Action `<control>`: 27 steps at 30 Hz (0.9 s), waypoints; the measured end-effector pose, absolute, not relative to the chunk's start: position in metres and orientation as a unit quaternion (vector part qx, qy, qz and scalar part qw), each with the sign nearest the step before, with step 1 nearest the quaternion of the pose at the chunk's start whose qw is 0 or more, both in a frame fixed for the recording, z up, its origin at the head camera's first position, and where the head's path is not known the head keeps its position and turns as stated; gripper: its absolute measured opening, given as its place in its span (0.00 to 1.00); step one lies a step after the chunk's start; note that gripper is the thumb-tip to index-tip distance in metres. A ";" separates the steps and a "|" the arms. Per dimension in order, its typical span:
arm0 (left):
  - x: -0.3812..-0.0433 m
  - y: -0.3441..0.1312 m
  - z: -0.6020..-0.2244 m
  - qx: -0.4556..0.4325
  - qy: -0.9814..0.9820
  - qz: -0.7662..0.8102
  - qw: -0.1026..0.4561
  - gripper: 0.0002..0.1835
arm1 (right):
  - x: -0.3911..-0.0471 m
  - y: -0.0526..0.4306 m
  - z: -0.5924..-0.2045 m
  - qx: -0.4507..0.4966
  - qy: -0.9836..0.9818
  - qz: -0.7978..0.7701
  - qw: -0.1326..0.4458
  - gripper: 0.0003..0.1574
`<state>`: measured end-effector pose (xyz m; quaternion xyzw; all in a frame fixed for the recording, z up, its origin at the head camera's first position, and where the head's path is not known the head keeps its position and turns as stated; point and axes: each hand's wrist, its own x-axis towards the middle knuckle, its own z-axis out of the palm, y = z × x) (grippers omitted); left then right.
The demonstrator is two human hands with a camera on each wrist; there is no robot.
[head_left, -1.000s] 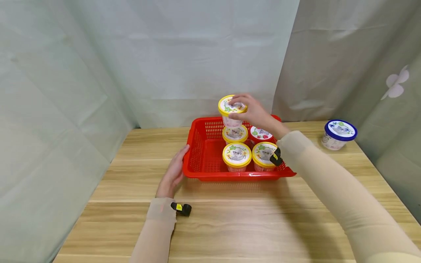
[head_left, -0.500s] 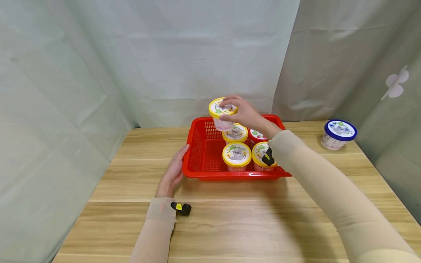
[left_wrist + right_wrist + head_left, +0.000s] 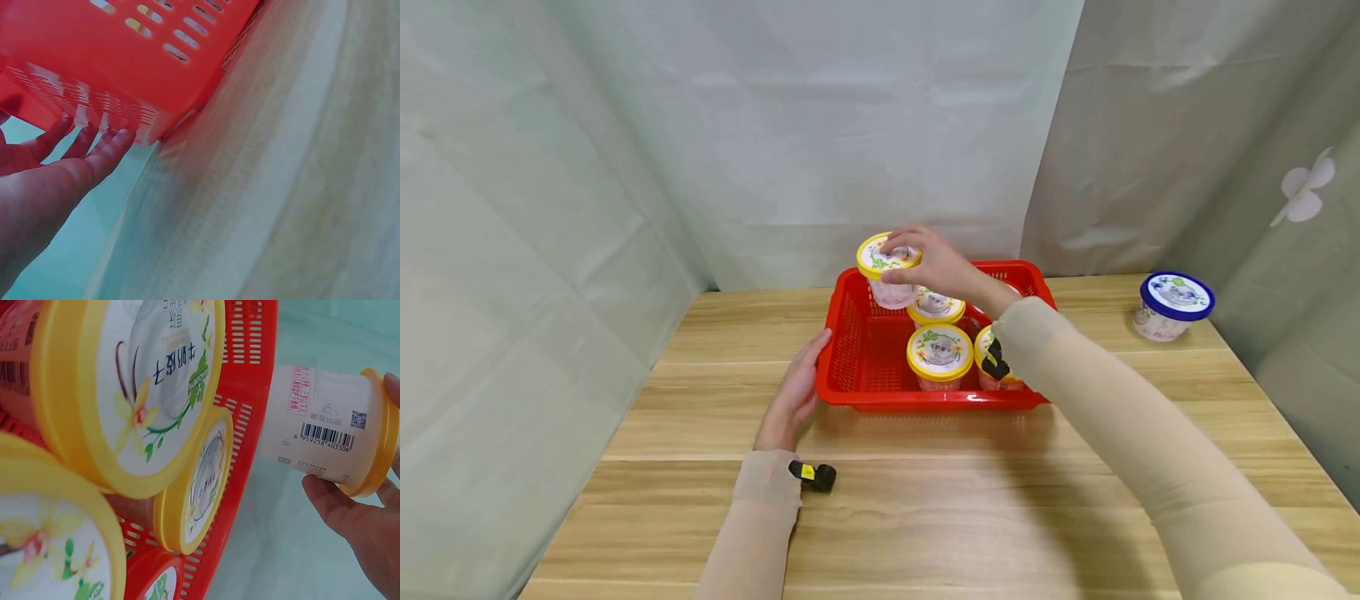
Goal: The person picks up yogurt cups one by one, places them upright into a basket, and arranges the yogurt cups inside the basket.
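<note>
My right hand (image 3: 936, 265) pinches a white tub with a yellow lid (image 3: 891, 293) by its lid edge, upright over the back left part of a red plastic basket (image 3: 880, 398). In the right wrist view, a barcode shows on the held tub (image 3: 322, 425), with the thumb against its side. My left hand (image 3: 795, 387) rests at the basket's left side. In the left wrist view, the fairly straight fingers (image 3: 109, 153) touch the slotted wall of the basket (image 3: 119, 69). Inside stand several tubs, among them a front yellow-lidded tub (image 3: 940, 354); my right forearm partly covers others.
A blue-lidded tub (image 3: 1176, 298) stands apart at the right back of the wooden table (image 3: 925, 500). Pale cloth curtains (image 3: 850, 125) hang behind and at both sides. In the right wrist view, a red-lidded tub (image 3: 159, 584) shows in the basket.
My right hand has carried the yellow-lidded tub leftward and slightly down, from above the back tubs toward the basket's back left corner. The left hand and basket stay put.
</note>
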<state>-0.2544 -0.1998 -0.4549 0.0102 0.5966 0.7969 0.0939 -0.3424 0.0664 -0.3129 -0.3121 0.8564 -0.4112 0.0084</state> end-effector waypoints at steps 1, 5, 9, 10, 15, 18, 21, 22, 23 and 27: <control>-0.254 -0.200 -0.455 0.009 0.598 0.796 0.094 0.29 | -0.343 0.065 -0.313 -0.313 0.857 -0.410 0.011 0.28; -0.253 -0.199 -0.454 0.008 0.596 0.797 0.096 0.28 | -0.341 0.059 -0.312 -0.314 0.857 -0.408 0.020 0.29; -0.253 -0.199 -0.454 0.015 0.595 0.798 0.098 0.28 | -0.340 0.054 -0.311 -0.317 0.853 -0.414 0.028 0.29; -0.253 -0.199 -0.454 0.016 0.596 0.797 0.098 0.29 | -0.340 0.053 -0.311 -0.317 0.852 -0.415 0.031 0.28; -0.253 -0.199 -0.454 0.021 0.600 0.793 0.099 0.29 | -0.341 0.050 -0.313 -0.318 0.849 -0.421 0.042 0.29; -0.253 -0.198 -0.455 0.021 0.603 0.792 0.098 0.30 | -0.343 0.048 -0.315 -0.314 0.848 -0.424 0.054 0.28; -0.253 -0.198 -0.455 0.025 0.606 0.789 0.099 0.30 | -0.345 0.046 -0.317 -0.309 0.848 -0.425 0.068 0.28; -0.253 -0.198 -0.455 0.024 0.603 0.791 0.099 0.30 | -0.346 0.045 -0.317 -0.308 0.847 -0.426 0.072 0.28; -0.253 -0.198 -0.455 0.025 0.602 0.792 0.099 0.30 | -0.346 0.044 -0.317 -0.307 0.847 -0.428 0.076 0.27; -0.253 -0.197 -0.456 0.027 0.599 0.794 0.101 0.30 | -0.349 0.040 -0.318 -0.306 0.843 -0.434 0.088 0.26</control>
